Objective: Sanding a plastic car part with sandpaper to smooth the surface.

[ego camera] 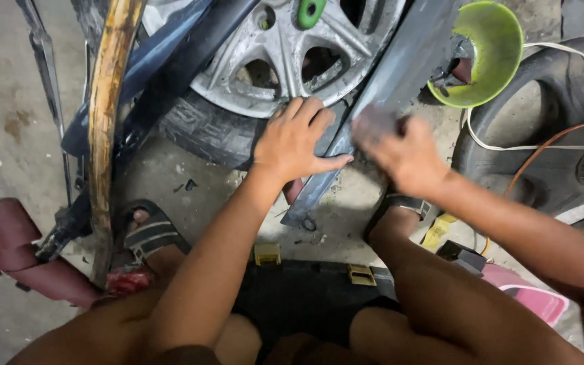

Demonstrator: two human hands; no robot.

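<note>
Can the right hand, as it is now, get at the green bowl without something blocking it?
Probably yes. The right hand lies on the dark strip, and the green bowl sits just beyond it, open and uncovered; only the white cable runs nearby.

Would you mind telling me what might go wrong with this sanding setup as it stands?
The dark trim strip only leans on the wheel, so it may slip under the blurred right hand. The left hand braces beside the rubbing. Cables lie near the right arm and could snag.
</note>
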